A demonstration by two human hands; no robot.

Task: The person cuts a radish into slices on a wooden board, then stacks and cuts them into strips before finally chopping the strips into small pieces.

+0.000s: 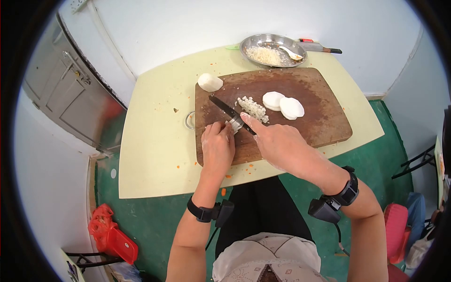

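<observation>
Head view: the right hand (pixel 277 141) grips a dark-bladed knife (pixel 224 106); the left hand (pixel 218 144) curls against white pieces (pixel 236 123). No writing is readable.

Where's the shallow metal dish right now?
In the head view, the metal dish sits right of centre near the far edge of the table, beyond the cutting board, with a black-handled knife to its right.

1. Left wrist: black strap (pixel 201 212), chunky black box (pixel 224 214), thin dark cable (pixel 211 238).
2. Over to the right: matching band (pixel 349 190), boxy unit (pixel 324 210), dark cord (pixel 340 239).
3. Pale, patterned top (pixel 267 256), black trousers (pixel 263 209).
4. White flecks on the right hand (pixel 282 143)!
</observation>
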